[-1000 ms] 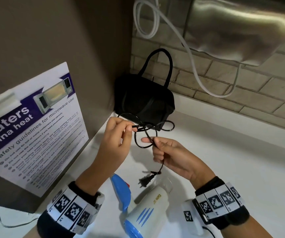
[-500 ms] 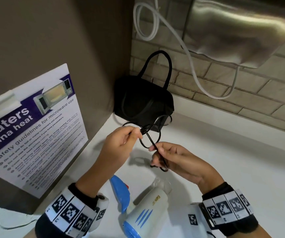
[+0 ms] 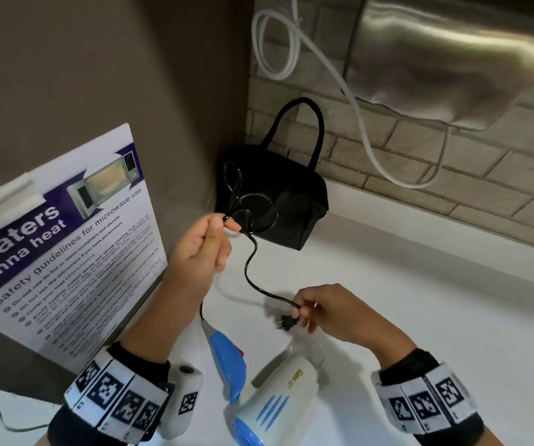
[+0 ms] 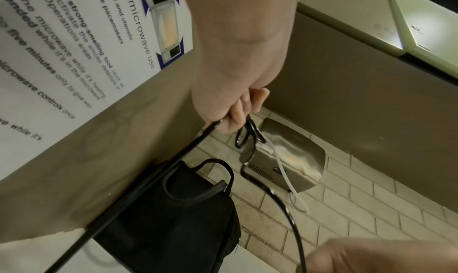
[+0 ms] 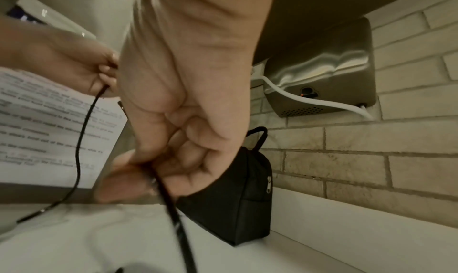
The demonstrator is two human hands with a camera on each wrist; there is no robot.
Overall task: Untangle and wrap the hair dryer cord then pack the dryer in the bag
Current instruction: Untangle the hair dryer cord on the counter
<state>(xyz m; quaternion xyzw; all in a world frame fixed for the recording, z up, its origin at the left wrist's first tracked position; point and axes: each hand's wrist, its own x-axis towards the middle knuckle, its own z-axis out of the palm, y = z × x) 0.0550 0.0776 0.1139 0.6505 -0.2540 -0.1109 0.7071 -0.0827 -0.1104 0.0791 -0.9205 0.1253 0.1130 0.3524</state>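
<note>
A white and blue hair dryer [image 3: 268, 394] lies on the white counter near me, handle pointing away. Its black cord [image 3: 251, 268] runs from the handle up to my left hand [image 3: 209, 243], which pinches several small loops of it [image 4: 244, 138] in front of the black bag [image 3: 278, 201]. From there the cord curves down to my right hand [image 3: 307, 312], which grips it just behind the plug [image 3: 286, 323]. The bag [image 5: 238, 195] stands in the corner with its handles up; whether it is zipped I cannot tell.
A microwave safety poster [image 3: 56, 239] leans on the brown side wall at the left. A steel hand dryer [image 3: 445, 59] with a white cable [image 3: 349, 101] hangs on the brick wall above the white counter [image 3: 420, 317]. A thin white cord [image 3: 8, 420] lies bottom left.
My right hand has pulled the plug end down and toward me, drawing a length of cord out of the tangle. My left hand has lifted the loops toward the bag.
</note>
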